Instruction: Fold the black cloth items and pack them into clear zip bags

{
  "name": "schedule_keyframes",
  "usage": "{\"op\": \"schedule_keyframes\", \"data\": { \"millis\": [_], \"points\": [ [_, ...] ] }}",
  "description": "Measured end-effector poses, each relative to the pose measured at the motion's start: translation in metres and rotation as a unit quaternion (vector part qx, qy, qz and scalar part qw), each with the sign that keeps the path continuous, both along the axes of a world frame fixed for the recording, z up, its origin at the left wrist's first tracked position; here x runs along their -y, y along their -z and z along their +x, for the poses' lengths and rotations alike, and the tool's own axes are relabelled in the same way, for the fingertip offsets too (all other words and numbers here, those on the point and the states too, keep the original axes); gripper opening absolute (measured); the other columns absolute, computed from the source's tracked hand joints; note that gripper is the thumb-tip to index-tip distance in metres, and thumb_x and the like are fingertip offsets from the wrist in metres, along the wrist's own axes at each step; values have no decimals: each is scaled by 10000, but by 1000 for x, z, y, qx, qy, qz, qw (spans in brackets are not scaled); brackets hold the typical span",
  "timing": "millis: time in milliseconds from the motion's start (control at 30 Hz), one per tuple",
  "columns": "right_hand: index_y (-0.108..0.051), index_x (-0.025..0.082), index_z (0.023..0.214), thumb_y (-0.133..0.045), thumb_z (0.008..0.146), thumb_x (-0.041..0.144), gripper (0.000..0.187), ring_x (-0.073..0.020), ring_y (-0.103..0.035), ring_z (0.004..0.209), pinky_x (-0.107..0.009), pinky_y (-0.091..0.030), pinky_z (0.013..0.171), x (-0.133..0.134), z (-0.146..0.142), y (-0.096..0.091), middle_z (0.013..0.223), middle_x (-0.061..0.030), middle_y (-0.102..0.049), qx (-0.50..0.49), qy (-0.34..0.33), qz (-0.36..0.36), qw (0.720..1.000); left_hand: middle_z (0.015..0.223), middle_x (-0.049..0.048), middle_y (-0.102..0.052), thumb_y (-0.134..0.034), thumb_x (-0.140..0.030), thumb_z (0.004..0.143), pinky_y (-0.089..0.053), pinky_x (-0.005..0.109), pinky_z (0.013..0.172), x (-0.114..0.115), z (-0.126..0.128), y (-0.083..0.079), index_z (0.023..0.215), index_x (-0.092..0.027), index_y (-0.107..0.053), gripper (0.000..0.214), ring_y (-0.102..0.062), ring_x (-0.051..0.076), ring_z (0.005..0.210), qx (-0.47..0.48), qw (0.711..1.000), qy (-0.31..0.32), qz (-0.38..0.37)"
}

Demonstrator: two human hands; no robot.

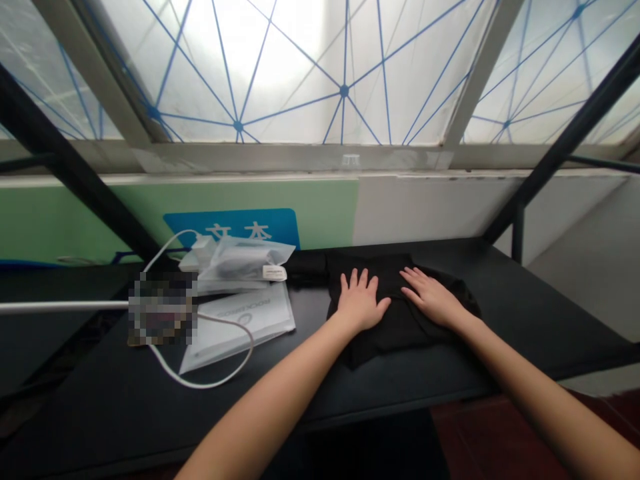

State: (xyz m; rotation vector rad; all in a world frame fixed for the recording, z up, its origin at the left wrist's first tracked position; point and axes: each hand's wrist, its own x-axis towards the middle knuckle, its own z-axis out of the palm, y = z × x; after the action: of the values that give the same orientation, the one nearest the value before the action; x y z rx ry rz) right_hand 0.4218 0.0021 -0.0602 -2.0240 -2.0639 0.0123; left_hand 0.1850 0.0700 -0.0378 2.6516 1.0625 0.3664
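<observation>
A piece of black cloth [400, 337], perhaps a garment, is spread on the black desk. My left hand [361, 301] lies flat on the left part of it, fingers apart and pointing away from me. Over on its right part rests my right hand [434, 298], palm down, with the fingers stretched out toward the left. Neither hand grips the cloth. A dark rolled or folded item [307, 268] lies just beyond the cloth's left edge; its kind is hard to make out against the black surface.
On the left are clear plastic packets [245, 260], a white printed pouch [250, 320], a white charger [203, 250] and a looped white cable [210, 385]. A blurred-out object [163, 308] sits beside them. Black metal posts [580, 113] flank the desk [530, 293], with a wall and windows behind.
</observation>
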Motion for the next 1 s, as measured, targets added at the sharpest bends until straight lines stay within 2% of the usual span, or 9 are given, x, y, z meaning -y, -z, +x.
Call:
{"op": "schedule_keyframes", "data": {
  "millis": [133, 267, 367, 467, 600, 733, 867, 933, 1000],
  "points": [
    [-453, 157, 1524, -387, 1024, 472, 595, -312, -303, 1519, -535, -348, 1184, -6, 0, 0, 1607, -136, -402, 10, 1, -1, 1000, 1663, 194, -253, -438, -647, 954, -72, 725, 1188, -5, 1, 2, 1538, -171, -418, 754, -144, 450, 1541, -5, 1000, -14, -13],
    [-446, 150, 1527, -371, 1027, 471, 598, -314, -302, 1519, -542, -354, 1176, -14, -9, -4, 1611, -137, -394, 23, 3, -7, 1000, 1680, 177, -210, -406, -750, 915, -126, 662, 1210, -14, -7, -1, 1566, -211, -384, 845, -112, 456, 1546, -26, 997, -63, -24],
    [-444, 135, 1527, -353, 1034, 474, 606, -321, -301, 1519, -546, -342, 1179, -23, -22, -6, 1618, -147, -377, 29, 0, -9, 1000, 1695, 133, -185, -366, -770, 915, -179, 607, 1218, -19, -18, -4, 1579, -259, -360, 838, -112, 443, 1550, -49, 994, -94, -24],
    [-436, 128, 1532, -340, 1040, 465, 605, -324, -303, 1518, -544, -339, 1180, -34, -40, -7, 1619, -152, -374, 31, -9, -11, 999, 1701, 109, -167, -356, -782, 911, -187, 597, 1218, -24, -32, -6, 1589, -279, -337, 844, -104, 443, 1552, -74, 991, -111, -33],
    [-424, 156, 1542, -341, 1045, 451, 584, -309, -301, 1520, -528, -348, 1179, -45, -59, -8, 1625, -129, -370, 31, -26, -6, 999, 1693, 135, -187, -399, -757, 918, -174, 615, 1215, -28, -51, -5, 1584, -253, -352, 837, -113, 470, 1542, -71, 989, -124, -33],
    [-462, 146, 1515, -375, 1040, 409, 550, -325, -342, 1500, -530, -381, 1155, -48, -67, -11, 1598, -146, -415, 34, -34, 12, 999, 1662, 203, -248, -431, -609, 985, -159, 609, 1225, -27, -64, -10, 1555, -156, -390, 730, -162, 449, 1539, -44, 996, -82, -17],
    [-578, 73, 1396, -454, 995, 287, 472, -383, -472, 1406, -593, -399, 1118, -45, -76, -23, 1505, -224, -517, 41, -45, 46, 997, 1650, 194, -289, -502, -497, 989, -232, 538, 1232, -10, -81, -25, 1527, -154, -421, 643, -179, 391, 1549, -45, 998, -33, -24],
    [-638, 73, 1314, -465, 975, 229, 411, -366, -527, 1357, -556, -414, 1111, -45, -88, -33, 1461, -229, -560, 41, -59, 74, 995, 1670, 184, -238, -532, -498, 976, -240, 549, 1229, 3, -88, -32, 1538, -174, -400, 662, -140, 393, 1556, -36, 999, 1, -29],
    [-670, 114, 1254, -458, 983, 221, 361, -318, -577, 1300, -480, -451, 1081, -49, -108, -46, 1407, -192, -614, 37, -83, 102, 991, 1681, 177, -205, -520, -542, 976, -240, 588, 1221, 15, -94, -35, 1556, -199, -366, 691, -131, 401, 1557, -22, 998, 35, -41]
  ]
}}
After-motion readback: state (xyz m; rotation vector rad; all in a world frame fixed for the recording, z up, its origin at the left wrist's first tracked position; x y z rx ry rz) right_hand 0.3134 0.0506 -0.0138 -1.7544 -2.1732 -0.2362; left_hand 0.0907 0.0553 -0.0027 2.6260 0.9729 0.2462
